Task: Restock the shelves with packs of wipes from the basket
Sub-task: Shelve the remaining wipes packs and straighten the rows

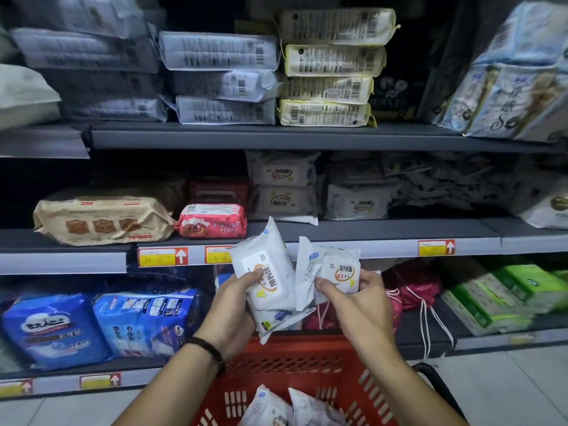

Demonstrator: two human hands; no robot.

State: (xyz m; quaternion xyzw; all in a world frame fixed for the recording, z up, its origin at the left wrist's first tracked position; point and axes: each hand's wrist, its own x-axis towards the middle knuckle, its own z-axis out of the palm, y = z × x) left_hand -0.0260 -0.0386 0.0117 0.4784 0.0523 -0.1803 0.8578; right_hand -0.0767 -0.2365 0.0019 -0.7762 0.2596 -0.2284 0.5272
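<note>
My left hand (235, 305) grips a white pack of wipes (264, 272) with a yellow-ringed label, tilted, with a second pack seemingly beneath it. My right hand (353, 298) pinches a smaller white pack of wipes (333, 270) beside it. Both are held just below the middle shelf's front edge (384, 245). On that shelf, matching packs (284, 187) stand stacked behind. The red basket (292, 364) sits below my arms, with two more white packs (289, 410) inside.
A tan pack (101, 218) and a pink pack (212, 221) lie on the middle shelf to the left. Blue bags (92, 324) fill the lower shelf at left, green packs (504, 293) at right. Stacked flat packs (221, 78) crowd the top shelf.
</note>
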